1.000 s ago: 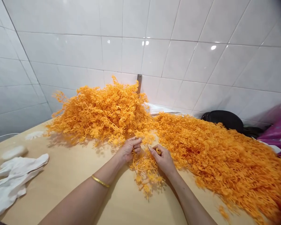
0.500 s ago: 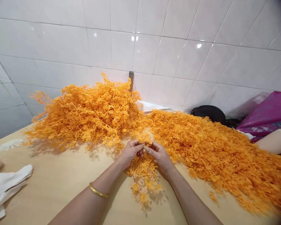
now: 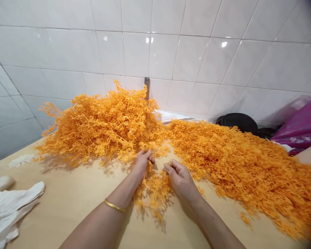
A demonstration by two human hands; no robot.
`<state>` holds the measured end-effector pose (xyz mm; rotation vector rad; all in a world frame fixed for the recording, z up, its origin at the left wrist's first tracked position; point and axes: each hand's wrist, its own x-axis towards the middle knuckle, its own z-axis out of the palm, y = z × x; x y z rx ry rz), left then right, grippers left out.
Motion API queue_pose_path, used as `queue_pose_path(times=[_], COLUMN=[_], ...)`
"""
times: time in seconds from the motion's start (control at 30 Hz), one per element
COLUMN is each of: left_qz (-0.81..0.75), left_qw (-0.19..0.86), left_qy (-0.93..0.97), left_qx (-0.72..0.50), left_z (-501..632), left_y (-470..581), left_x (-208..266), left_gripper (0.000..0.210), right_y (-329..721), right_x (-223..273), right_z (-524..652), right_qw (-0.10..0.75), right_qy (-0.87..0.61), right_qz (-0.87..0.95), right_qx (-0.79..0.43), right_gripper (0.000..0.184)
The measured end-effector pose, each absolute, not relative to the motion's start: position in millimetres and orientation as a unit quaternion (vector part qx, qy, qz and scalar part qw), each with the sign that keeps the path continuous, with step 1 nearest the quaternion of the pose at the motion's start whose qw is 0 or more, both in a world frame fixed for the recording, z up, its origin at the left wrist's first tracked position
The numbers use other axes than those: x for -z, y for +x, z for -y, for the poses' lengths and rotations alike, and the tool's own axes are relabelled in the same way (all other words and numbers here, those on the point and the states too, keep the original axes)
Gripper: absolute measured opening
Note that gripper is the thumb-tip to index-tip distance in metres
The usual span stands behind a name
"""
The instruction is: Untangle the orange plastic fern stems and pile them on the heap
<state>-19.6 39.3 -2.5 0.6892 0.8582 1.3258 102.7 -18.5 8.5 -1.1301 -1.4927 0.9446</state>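
Observation:
My left hand (image 3: pixel 143 162) is closed around the stem end of an orange artificial plant sprig (image 3: pixel 157 192), whose frilly branches hang toward me over the table. To its right, my right hand (image 3: pixel 180 174) is pinched, thumb against fingertips, beside the sprig's upper edge. What that pinch holds is too small to make out. A gap separates the two hands. Just behind my left hand rises a big heap of similar orange sprigs (image 3: pixel 106 126). Along the right stretches a second, lower pile of orange pieces (image 3: pixel 223 155).
White cloth gloves (image 3: pixel 18 204) lie at the left on the wooden table (image 3: pixel 88 197). Against the tiled wall (image 3: pixel 134 52) stand a black rounded case (image 3: pixel 237 122) and a purple bag (image 3: pixel 300 121). A metal strip (image 3: pixel 147 86) is fixed to the wall behind the heap.
My hands were together at the sprig's stem and have parted. The right hand moved right and slightly nearer, and the left drew a little left. The sprig shifted slightly left.

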Motion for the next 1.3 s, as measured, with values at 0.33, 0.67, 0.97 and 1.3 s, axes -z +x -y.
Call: queue_pose_path(times=[0.33, 0.67, 0.97, 1.3], left_qz=[-0.345, -0.352, -0.322, -0.363], left_qw=[0.660, 0.642, 0.651, 0.607], left_qy=[0.451, 0.523, 0.556, 0.570], left_qx=[-0.492, -0.437, -0.404, -0.419], left_z=[-28, -23, -16, -16], left_y=[-20, -18, -14, -16], left_x=[8, 6, 0, 3], left_gripper=[0.027, 0.030, 0.023, 0.024], right_y=[129, 122, 117, 143], right_x=[2, 2, 1, -7], right_z=[-1, 0, 5, -7], right_qw=[0.611, 0.598, 0.574, 0.716], right_qy=[-0.498, -0.478, -0.455, -0.535], right_qz=[0.436, 0.385, 0.440, 0.331], right_qx=[-0.435, -0.515, -0.520, -0.303], right_gripper=[0.018, 0.028, 0.029, 0.028])
